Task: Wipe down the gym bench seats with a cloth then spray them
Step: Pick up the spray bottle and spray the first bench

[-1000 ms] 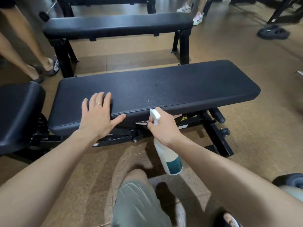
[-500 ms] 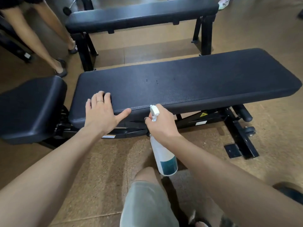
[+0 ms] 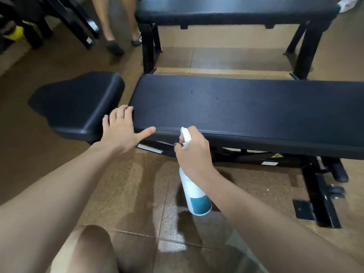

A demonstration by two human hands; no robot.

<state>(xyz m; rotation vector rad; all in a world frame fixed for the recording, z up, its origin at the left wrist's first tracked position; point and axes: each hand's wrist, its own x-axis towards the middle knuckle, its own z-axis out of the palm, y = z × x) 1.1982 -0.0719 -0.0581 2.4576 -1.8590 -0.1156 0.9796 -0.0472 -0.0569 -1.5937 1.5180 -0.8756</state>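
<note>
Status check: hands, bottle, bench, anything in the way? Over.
Left hand flat at the long bench pad's near left corner, no cloth visible. Right hand grips the spray bottle below the pad's front edge. Bystander's legs beyond, clear of the pad.

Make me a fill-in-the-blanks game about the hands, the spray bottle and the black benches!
1. The right hand grips a white spray ____.
2. The left hand wears a ____ on one finger.
3. The long bench pad is colored ____.
4. The label on the spray bottle is ____.

Missing words: bottle, ring, black, teal
</note>
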